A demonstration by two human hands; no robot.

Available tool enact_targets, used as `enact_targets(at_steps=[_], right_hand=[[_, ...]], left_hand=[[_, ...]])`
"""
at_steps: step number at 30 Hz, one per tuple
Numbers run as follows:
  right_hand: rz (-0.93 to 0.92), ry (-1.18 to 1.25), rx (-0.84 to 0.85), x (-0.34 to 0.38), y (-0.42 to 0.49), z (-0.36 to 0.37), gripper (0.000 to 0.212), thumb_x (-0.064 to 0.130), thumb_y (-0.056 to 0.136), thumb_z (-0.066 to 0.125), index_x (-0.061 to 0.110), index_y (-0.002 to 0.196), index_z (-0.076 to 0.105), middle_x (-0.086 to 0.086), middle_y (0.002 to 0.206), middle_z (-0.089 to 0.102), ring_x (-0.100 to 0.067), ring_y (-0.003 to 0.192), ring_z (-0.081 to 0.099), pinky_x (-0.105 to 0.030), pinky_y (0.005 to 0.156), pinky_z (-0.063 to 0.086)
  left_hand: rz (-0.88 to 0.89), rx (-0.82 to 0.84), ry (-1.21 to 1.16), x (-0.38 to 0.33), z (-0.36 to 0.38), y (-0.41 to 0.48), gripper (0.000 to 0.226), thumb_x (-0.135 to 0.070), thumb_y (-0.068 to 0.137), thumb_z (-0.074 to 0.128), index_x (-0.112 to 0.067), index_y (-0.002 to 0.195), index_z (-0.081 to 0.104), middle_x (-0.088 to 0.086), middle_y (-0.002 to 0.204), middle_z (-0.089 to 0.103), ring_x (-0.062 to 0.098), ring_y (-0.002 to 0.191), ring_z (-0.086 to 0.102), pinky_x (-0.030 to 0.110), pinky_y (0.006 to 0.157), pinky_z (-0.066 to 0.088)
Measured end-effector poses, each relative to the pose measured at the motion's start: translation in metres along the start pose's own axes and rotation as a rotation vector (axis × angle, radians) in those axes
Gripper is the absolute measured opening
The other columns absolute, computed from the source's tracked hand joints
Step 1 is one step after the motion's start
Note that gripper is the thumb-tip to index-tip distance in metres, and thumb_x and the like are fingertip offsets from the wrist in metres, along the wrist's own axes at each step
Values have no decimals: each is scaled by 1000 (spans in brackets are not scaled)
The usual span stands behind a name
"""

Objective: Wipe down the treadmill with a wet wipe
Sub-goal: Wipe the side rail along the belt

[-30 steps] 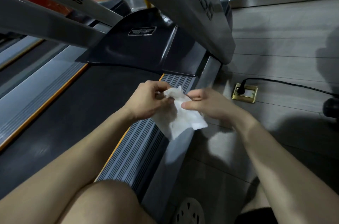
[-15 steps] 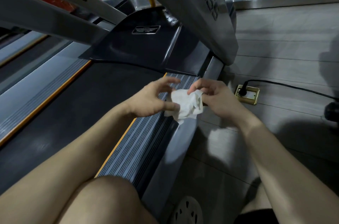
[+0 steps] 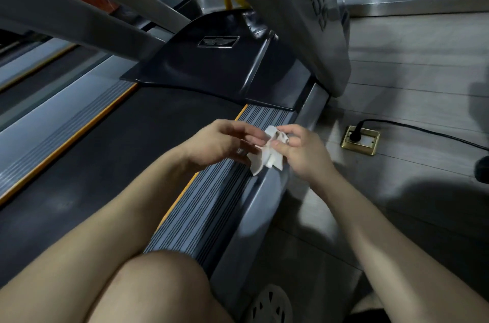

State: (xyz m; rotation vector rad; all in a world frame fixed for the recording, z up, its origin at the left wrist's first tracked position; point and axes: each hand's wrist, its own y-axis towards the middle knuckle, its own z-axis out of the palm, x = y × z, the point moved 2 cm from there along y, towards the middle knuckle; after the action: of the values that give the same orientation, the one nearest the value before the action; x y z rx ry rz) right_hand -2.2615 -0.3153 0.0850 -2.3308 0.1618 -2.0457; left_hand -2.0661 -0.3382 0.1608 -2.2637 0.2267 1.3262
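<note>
Wet wipe is bunched into a crumpled wad, held in the air over the treadmill's right ribbed side rail. The lower corner hangs close to the rail's outer edge; can't tell if it touches.

Hands:
- Right hand pinches the wad between thumb and fingers.
- Left hand is motion-blurred, fingertips at the wipe's left edge. Can't tell if it grips or only touches.

No wiping contact yet, as I read it. Looks like the wipe is being folded or rearranged.

Risks from here:
- Wad too tight: small contact patch, streaky coverage on the ribs, and grime left in the grooves.
- Grip is a fingertip pinch on a wet, limp sheet. If it slips during the hand-to-hand handling, it lands on the floor beside the rail and picks up dirt.
- Floor socket with a plug and cable in it sits near the right hand. Drips or a dropped wet wipe there is the one to avoid.
- Belt and motor cover need a reach across. Leaning from this crouch could cost balance.
</note>
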Motion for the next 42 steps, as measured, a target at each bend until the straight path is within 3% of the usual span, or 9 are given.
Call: enact_targets(at_steps=[4, 8, 12, 16, 20, 25, 29, 34, 42], right_hand=[[55, 16, -182, -17, 10, -5, 35, 21, 98, 76, 29, 131, 64, 10, 101, 73, -2, 83, 68, -17, 71, 51], [-417, -435, -360, 3, 25, -1, 37, 12, 103, 62, 19, 139, 67, -2, 121, 75, -13, 105, 69, 0, 86, 43], [-690, -794, 404, -9, 3, 63, 42, 38, 112, 51, 22, 150, 60, -6, 158, 54, -22, 147, 49, -43, 126, 38], [-904, -987, 757, -2, -17, 84, 49, 44, 118, 30, 28, 162, 41, 5, 172, 32, -11, 163, 15, -34, 133, 7], [-433, -1210, 375, 17, 65, 61, 66, 58, 113, 12, 24, 167, 27, -8, 175, 22, -28, 164, 14, -42, 132, 12], [-855, -1076, 930, 0, -12, 115, 64, 62, 112, 15, 33, 169, 24, 5, 178, 14, -6, 164, 3, -35, 134, 4], [-540, -1217, 539, 16, 52, 101, 99, 83, 94, -10, 26, 170, 16, -4, 179, 7, -18, 165, 1, -45, 134, 4], [-897, -1071, 953, 6, -24, 134, 57, 53, 116, 23, 33, 170, 22, 7, 178, 12, -4, 163, 3, -36, 134, 2], [-681, -1120, 839, 23, 17, 133, 61, 55, 114, 20, 31, 169, 24, 8, 179, 9, -2, 163, -1, -37, 135, 0]], left_hand=[[-2, -199, 203, 14, -32, 1, 36, 13, 96, 51, -8, 116, 71, 10, 110, 77, 28, 104, 75, 43, 87, 60], [7, -266, 576, 27, -50, -15, 21, -16, 98, 64, -24, 115, 75, -8, 104, 80, 10, 98, 76, 35, 91, 62], [6, -357, 880, 65, -56, -59, 23, -31, 97, 59, -33, 113, 75, -14, 104, 75, 11, 92, 71, 35, 86, 59], [9, -467, 991, 125, -55, -111, 26, -28, 102, 54, -32, 121, 69, -9, 115, 67, 20, 111, 64, 40, 91, 57], [-2, -490, 1003, 159, -37, -146, 41, -47, 106, 38, -26, 128, 66, -5, 115, 66, 25, 107, 61, 44, 92, 54], [-67, -526, 982, 180, -27, -181, 45, -52, 108, 31, -29, 136, 58, -6, 120, 64, 24, 111, 60, 44, 97, 50], [-142, -578, 974, 196, -23, -207, 47, -54, 110, 29, -27, 139, 55, -5, 125, 63, 24, 116, 59, 43, 101, 47], [-143, -693, 802, 210, -7, -213, 39, -42, 108, 39, -21, 131, 62, -1, 125, 62, 25, 119, 56, 45, 103, 46], [-141, -693, 744, 207, -10, -214, 35, -40, 106, 43, -20, 126, 64, -2, 127, 62, 25, 121, 55, 45, 106, 43]])
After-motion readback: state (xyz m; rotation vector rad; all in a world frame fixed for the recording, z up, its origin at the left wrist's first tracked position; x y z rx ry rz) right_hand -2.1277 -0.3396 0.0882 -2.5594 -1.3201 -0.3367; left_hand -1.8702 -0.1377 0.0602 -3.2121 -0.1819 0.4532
